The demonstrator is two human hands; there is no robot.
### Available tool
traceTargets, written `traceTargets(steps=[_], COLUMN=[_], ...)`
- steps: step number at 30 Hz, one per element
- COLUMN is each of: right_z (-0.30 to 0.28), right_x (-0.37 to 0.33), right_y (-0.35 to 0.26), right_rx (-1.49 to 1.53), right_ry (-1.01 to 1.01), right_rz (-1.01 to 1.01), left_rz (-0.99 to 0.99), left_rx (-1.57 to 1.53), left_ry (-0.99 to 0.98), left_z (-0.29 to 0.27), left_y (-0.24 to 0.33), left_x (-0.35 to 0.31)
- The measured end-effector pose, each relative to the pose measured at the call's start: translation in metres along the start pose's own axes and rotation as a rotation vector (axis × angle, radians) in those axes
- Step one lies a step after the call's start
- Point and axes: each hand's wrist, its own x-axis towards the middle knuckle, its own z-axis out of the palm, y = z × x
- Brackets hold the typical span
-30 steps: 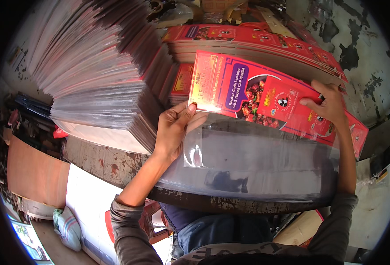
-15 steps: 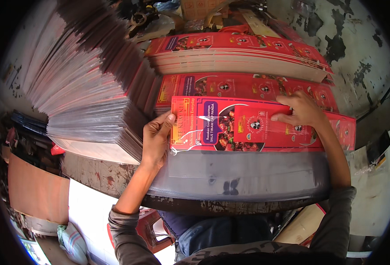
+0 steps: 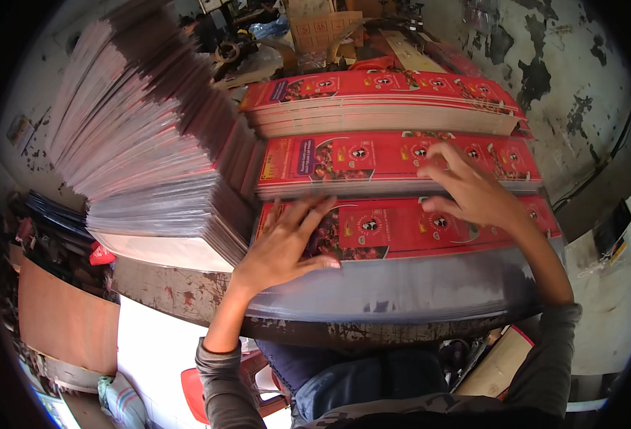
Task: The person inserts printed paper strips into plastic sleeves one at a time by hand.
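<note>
A long red printed card strip (image 3: 401, 243) with food pictures lies flat along the far part of a stack of clear plastic sleeves (image 3: 416, 286). I cannot tell whether the strip is inside a sleeve. My left hand (image 3: 280, 243) rests palm down over the strip's left part, fingers spread, holding nothing. Over its right half is my right hand (image 3: 473, 189), thumb and fingers apart and slightly curled, nothing between them. Just beyond lies a stack of similar red strips (image 3: 380, 159), partly covered by the right fingers.
A taller stack of red strips (image 3: 380, 114) stands at the back. On the left rises a high, leaning pile of sleeved sheets (image 3: 144, 171). The worn table edge (image 3: 172, 286) curves in front. Cardboard boxes (image 3: 326, 32) and clutter lie behind, beside a peeling wall (image 3: 573, 71).
The red strip, earlier held up between both hands, now lies lower and flat on the plastic sleeves. Both hands have let go; the left has moved right onto it with spread fingers.
</note>
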Motion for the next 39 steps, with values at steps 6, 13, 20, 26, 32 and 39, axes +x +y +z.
traceTargets(steps=[6, 13, 20, 26, 32, 39], right_z=[0.004, 0.022, 0.027, 0.024, 0.033, 0.03], right_x=[-0.075, -0.089, -0.085, -0.081, -0.08, -0.08], right_y=[0.006, 0.02, 0.024, 0.027, 0.032, 0.028], right_rx=[-0.033, -0.078, -0.033, -0.051, 0.021, 0.051], right_ry=[-0.084, -0.004, 0.046, 0.16, 0.12, 0.284], right_rz=[0.211, 0.385, 0.364, 0.289, 0.346, 0.31], left_rz=[-0.029, -0.063, -0.085, 0.029, 0.023, -0.006], left_rx=[0.124, 0.082, -0.015, 0.007, -0.032, -0.165], left_ry=[0.007, -0.011, 0.019, 0.061, 0.116, 0.256], left_z=[0.013, 0.013, 0.018, 0.019, 0.02, 0.015], left_y=[-0.014, -0.012, -0.012, -0.02, -0.025, -0.029], left_x=[-0.003, 0.006, 0.015, 0.016, 0.014, 0.008])
